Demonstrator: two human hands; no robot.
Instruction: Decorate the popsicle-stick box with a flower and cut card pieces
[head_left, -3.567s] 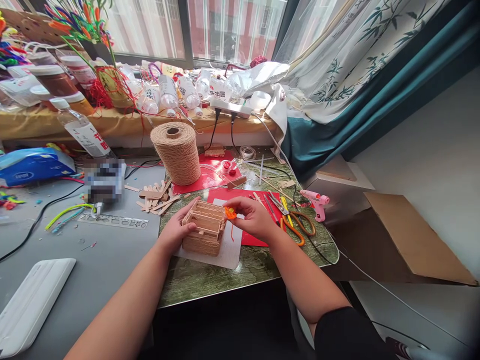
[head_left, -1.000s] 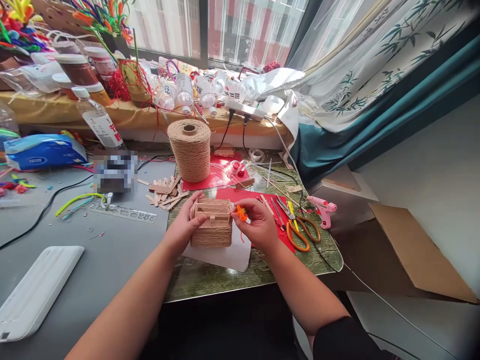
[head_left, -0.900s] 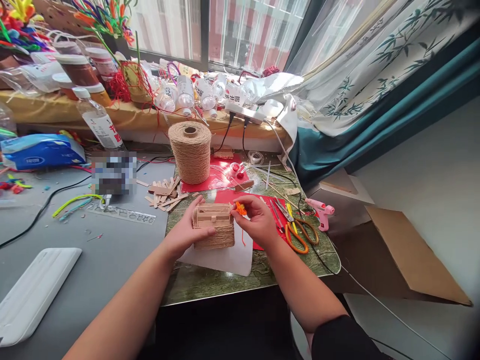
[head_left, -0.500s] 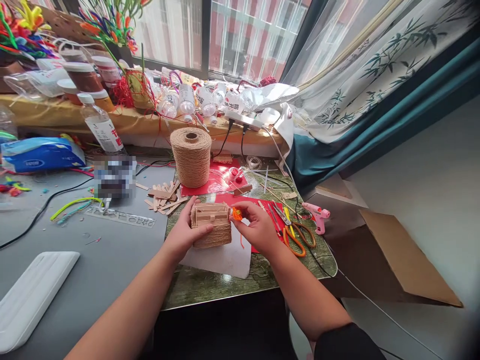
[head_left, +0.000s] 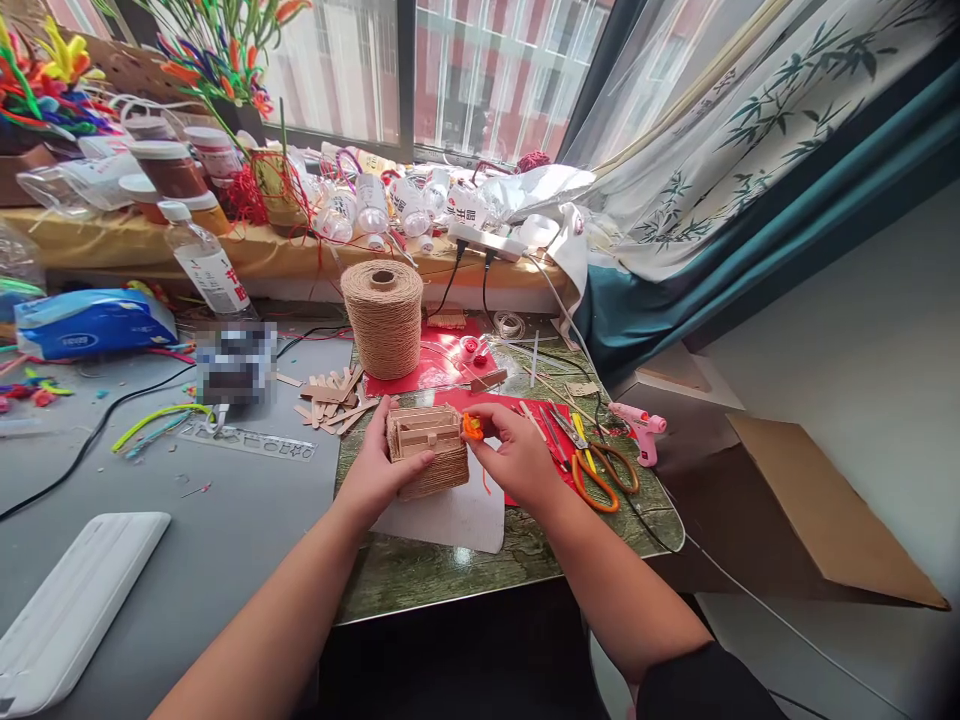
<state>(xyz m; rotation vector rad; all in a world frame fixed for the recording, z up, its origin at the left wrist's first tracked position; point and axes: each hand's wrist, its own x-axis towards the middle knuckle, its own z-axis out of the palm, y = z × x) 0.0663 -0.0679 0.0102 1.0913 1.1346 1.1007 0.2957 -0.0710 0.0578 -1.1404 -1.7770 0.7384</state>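
A small twine-wrapped box [head_left: 435,474] with wooden strips across its top is gripped at its left side by my left hand [head_left: 379,462], the thumb along its front. My right hand [head_left: 517,450] pinches a small orange flower [head_left: 472,427] with a yellow middle against the box's right upper edge; whether the two touch is hard to see. Beneath the box lies a white sheet [head_left: 450,520]. A thin orange strand hangs just below the right fingers. Behind the box stands a big spool of twine [head_left: 382,325].
Scissors with orange handles [head_left: 598,484] lie by a red sheet right of my right hand, with a pink glue gun [head_left: 642,430] beyond. Wooden sticks [head_left: 330,395] are heaped left of the spool. A white power strip [head_left: 487,240] with black cords sits on the sill.
The box has turned and tilted slightly in my left hand. The flower stays pinched at its right edge. The whole view has shifted a little.
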